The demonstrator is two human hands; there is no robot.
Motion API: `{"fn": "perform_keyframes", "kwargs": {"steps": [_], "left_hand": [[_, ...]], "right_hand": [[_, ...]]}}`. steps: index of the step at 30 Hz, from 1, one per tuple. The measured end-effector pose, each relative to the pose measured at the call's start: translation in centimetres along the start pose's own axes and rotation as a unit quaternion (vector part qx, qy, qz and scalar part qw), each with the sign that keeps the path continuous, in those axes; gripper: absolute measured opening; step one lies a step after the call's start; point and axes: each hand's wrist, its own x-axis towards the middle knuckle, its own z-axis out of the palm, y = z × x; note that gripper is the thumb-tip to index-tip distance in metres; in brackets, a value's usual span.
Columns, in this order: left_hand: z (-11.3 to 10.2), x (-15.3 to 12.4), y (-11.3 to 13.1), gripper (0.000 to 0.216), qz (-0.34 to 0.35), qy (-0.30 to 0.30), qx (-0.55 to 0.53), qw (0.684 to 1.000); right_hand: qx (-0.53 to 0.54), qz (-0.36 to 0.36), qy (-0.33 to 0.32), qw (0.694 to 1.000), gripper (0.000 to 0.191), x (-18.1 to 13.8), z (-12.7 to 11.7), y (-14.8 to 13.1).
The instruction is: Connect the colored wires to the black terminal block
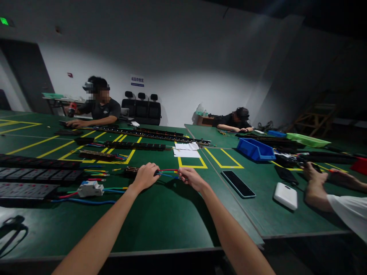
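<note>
My left hand (147, 177) is closed over the end of a dark strip (131, 171) lying on the green table. From that end, red, green and blue wires (168, 172) run across to my right hand (191, 178). The fingertips of my right hand pinch the wires near their ends; a blue tip hangs just below the fingers. Left of my hands, a white circuit breaker (90, 188) has coloured wires on both sides. Beside it lie power strips (27, 192) with rows of sockets.
A phone (238, 184) and a white power bank (286, 196) lie to the right. Behind are white papers (186, 149), a blue bin (255, 149) and long dark strips (155, 134). A co-worker's hands (315, 173) work at far right; two people sit across the table.
</note>
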Motion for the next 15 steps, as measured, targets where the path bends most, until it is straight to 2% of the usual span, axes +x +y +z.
{"fn": "perform_keyframes", "kwargs": {"steps": [9, 15], "left_hand": [[0.1, -0.1, 0.0, 0.016, 0.0, -0.005, 0.009, 1.0], [0.3, -0.2, -0.1, 0.014, 0.019, 0.001, 0.03, 0.999]], "right_hand": [[-0.028, 0.01, 0.054, 0.998, 0.041, 0.8, 0.0, 0.7], [-0.026, -0.017, 0.086, 0.996, 0.039, 1.0, 0.7, 0.9]]}}
